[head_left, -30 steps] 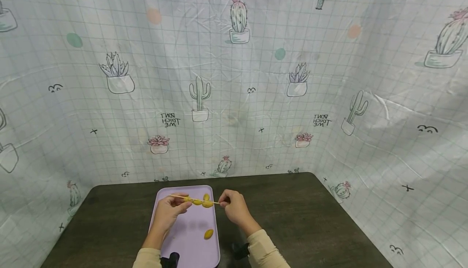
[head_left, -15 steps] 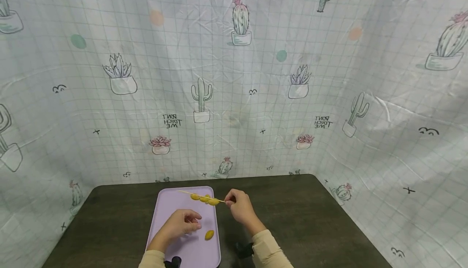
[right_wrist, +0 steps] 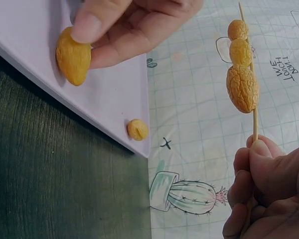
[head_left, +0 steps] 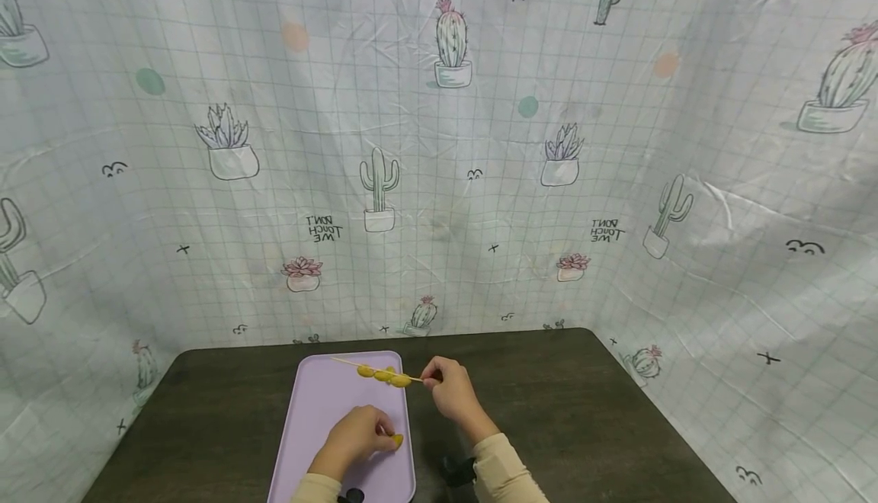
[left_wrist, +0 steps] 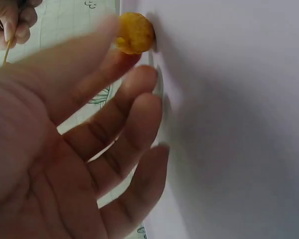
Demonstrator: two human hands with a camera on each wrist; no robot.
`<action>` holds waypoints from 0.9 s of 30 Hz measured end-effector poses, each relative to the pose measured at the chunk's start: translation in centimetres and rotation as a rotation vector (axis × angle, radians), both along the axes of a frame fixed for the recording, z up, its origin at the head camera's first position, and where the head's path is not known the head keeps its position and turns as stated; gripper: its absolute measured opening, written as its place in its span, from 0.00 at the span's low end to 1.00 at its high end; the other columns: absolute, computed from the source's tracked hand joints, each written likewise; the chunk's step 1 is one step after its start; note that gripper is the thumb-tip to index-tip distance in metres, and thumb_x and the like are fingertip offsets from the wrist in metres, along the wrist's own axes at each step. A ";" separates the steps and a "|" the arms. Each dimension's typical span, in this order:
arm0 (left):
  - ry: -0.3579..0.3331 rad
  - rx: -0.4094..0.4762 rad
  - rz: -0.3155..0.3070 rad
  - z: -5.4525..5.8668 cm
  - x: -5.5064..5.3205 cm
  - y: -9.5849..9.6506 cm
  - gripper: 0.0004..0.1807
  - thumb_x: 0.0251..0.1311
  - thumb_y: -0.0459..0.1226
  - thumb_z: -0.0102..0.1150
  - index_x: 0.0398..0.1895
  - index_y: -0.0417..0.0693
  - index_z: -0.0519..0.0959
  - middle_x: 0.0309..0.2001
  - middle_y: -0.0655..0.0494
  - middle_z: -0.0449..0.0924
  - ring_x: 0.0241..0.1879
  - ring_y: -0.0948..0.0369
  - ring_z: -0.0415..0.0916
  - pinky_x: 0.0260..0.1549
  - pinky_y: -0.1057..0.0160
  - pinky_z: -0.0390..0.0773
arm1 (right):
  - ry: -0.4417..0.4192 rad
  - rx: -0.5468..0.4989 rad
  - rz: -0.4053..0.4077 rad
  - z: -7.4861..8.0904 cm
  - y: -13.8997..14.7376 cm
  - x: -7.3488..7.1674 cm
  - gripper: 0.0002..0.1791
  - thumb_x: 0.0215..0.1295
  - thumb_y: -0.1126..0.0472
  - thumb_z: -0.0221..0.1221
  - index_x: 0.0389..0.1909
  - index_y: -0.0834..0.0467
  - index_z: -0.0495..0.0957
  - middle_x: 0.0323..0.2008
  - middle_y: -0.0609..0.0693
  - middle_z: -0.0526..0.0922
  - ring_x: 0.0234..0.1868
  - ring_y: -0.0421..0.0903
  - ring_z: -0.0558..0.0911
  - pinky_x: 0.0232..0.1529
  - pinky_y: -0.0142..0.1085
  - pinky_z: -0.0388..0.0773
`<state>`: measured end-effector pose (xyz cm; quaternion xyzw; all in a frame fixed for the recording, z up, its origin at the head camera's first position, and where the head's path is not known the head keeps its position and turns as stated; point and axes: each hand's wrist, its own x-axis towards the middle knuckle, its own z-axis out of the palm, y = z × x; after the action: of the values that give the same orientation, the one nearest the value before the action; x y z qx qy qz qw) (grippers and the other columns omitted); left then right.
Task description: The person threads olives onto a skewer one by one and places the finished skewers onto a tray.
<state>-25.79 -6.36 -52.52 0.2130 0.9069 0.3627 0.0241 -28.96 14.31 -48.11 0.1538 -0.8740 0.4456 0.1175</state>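
Note:
On the lilac tray (head_left: 322, 400), my left hand (head_left: 358, 434) pinches a small yellow potato (right_wrist: 74, 57) between thumb and forefinger. The other fingers stay loosely bent, apart from it, in the left wrist view. My right hand (head_left: 449, 390) grips one end of a thin wooden skewer (right_wrist: 255, 124), held tilted above the tray's far right corner. Three wrinkled potatoes (right_wrist: 241, 89) are threaded on the skewer, touching one another. Its pointed far end sticks out bare. Another potato (right_wrist: 137, 130) lies at the tray's far corner, partly behind the skewer in the head view.
The tray's raised rim (right_wrist: 97, 127) runs along the dark wooden table (head_left: 549, 411). A white curtain (head_left: 439, 183) printed with cacti hangs behind the table and at both sides.
My left hand has let go of the skewer, come down toward the tray's near right side and taken hold of the potato there. The right hand has shifted slightly right with the skewer.

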 end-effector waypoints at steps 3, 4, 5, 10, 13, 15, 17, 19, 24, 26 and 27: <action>0.024 -0.017 0.022 -0.1 0.1 0.3 0.07 0.51 0.37 0.77 0.21 0.51 0.86 0.20 0.69 0.78 0.19 0.69 0.66 0.20 0.66 0.69 | 0.006 0.000 0.001 -0.1 0.0 0.0 0.12 0.59 0.80 0.62 0.26 0.60 0.80 0.26 0.47 0.81 0.28 0.40 0.75 0.29 0.33 0.75; 0.027 -0.016 0.025 -0.1 0.2 0.4 0.08 0.51 0.37 0.77 0.20 0.52 0.85 0.19 0.69 0.77 0.19 0.69 0.66 0.20 0.66 0.69 | 0.004 0.001 -0.001 -0.1 0.1 0.0 0.12 0.59 0.80 0.62 0.26 0.60 0.80 0.26 0.47 0.81 0.28 0.40 0.75 0.29 0.33 0.75; 0.026 -0.014 0.028 -0.1 0.2 0.3 0.08 0.50 0.37 0.77 0.20 0.52 0.85 0.19 0.69 0.77 0.19 0.68 0.66 0.20 0.66 0.69 | 0.002 0.002 -0.004 -0.1 0.1 0.0 0.12 0.59 0.80 0.62 0.26 0.59 0.79 0.26 0.47 0.81 0.28 0.40 0.75 0.29 0.33 0.75; 0.057 0.028 0.037 0.1 0.1 -0.6 0.07 0.50 0.34 0.76 0.24 0.49 0.84 0.23 0.66 0.79 0.23 0.68 0.71 0.24 0.65 0.73 | -0.013 -0.001 -0.005 0.0 0.4 0.2 0.11 0.60 0.79 0.62 0.27 0.60 0.79 0.27 0.47 0.80 0.28 0.41 0.76 0.29 0.33 0.76; 0.078 0.041 0.038 0.3 -0.3 -1.5 0.06 0.50 0.31 0.74 0.27 0.48 0.83 0.26 0.64 0.81 0.27 0.68 0.73 0.28 0.65 0.75 | -0.016 -0.002 -0.003 0.1 0.7 0.2 0.11 0.60 0.79 0.62 0.27 0.60 0.80 0.27 0.47 0.80 0.28 0.41 0.76 0.30 0.34 0.76; 0.086 0.051 0.044 0.5 -0.5 -2.1 0.07 0.51 0.29 0.73 0.30 0.47 0.84 0.28 0.64 0.81 0.28 0.68 0.75 0.30 0.64 0.76 | -0.022 -0.005 -0.004 0.1 1.0 0.1 0.11 0.60 0.79 0.62 0.27 0.61 0.80 0.27 0.47 0.80 0.28 0.41 0.75 0.29 0.35 0.76; 0.094 0.063 0.062 0.8 -0.7 -2.7 0.08 0.51 0.28 0.71 0.33 0.47 0.84 0.29 0.63 0.82 0.30 0.66 0.76 0.32 0.63 0.78 | -0.033 -0.007 -0.011 0.1 1.4 0.0 0.11 0.61 0.79 0.62 0.27 0.61 0.80 0.27 0.48 0.80 0.28 0.41 0.75 0.29 0.35 0.75; 0.101 0.086 0.091 1.1 -0.9 -3.4 0.09 0.52 0.27 0.70 0.34 0.46 0.84 0.30 0.62 0.82 0.32 0.64 0.77 0.34 0.61 0.78 | -0.041 -0.010 -0.015 0.1 1.8 -0.1 0.11 0.61 0.79 0.61 0.28 0.61 0.80 0.27 0.48 0.80 0.28 0.42 0.75 0.29 0.35 0.75; 0.117 0.185 0.218 1.7 -1.1 -5.0 0.09 0.55 0.27 0.69 0.37 0.48 0.84 0.32 0.62 0.82 0.34 0.64 0.78 0.35 0.61 0.78 | -0.047 -0.009 -0.019 0.2 2.7 -0.3 0.10 0.62 0.79 0.61 0.28 0.61 0.80 0.28 0.50 0.79 0.29 0.44 0.74 0.30 0.36 0.75; 0.129 0.237 0.277 1.9 -1.2 -5.6 0.09 0.57 0.27 0.69 0.39 0.47 0.85 0.33 0.62 0.83 0.35 0.63 0.79 0.36 0.62 0.79 | -0.050 -0.007 -0.023 0.1 2.9 -0.3 0.10 0.62 0.79 0.61 0.28 0.61 0.80 0.28 0.50 0.79 0.29 0.44 0.74 0.30 0.36 0.74; 0.135 0.266 0.302 1.9 -1.3 -5.8 0.09 0.57 0.27 0.69 0.40 0.47 0.85 0.35 0.61 0.84 0.36 0.63 0.79 0.36 0.62 0.80 | -0.055 -0.006 -0.027 0.1 3.0 -0.4 0.10 0.62 0.78 0.62 0.28 0.61 0.80 0.28 0.50 0.79 0.29 0.43 0.74 0.30 0.36 0.74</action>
<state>-27.06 -12.19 -50.60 0.0999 0.8722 0.4637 -0.1195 -29.34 17.31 -48.01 0.1291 -0.8777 0.4506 0.0998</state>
